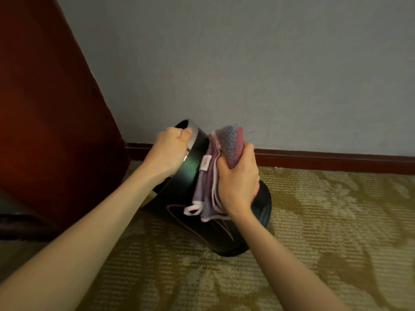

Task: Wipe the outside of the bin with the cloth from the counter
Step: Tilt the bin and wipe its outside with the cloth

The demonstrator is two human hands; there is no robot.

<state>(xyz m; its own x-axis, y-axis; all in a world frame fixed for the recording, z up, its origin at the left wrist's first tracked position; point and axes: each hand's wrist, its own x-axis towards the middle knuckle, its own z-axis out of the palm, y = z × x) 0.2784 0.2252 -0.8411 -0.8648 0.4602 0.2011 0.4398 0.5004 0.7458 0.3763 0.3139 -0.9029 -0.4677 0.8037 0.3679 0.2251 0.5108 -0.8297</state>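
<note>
A black round bin (186, 176) with a silver rim is tilted to the left on the carpet, its base at the lower right. My left hand (169, 150) grips the rim at the bin's mouth. My right hand (238, 178) holds a bunched pink and purple cloth (229, 144) against the bin's upper side. Loose folds of the cloth with a white label hang down over the black wall.
A dark red curtain (51, 122) hangs at the left, close to the bin's mouth. A grey wall (247, 63) with a dark red skirting board (336, 161) runs behind the bin. Patterned beige carpet (325, 232) covers the floor.
</note>
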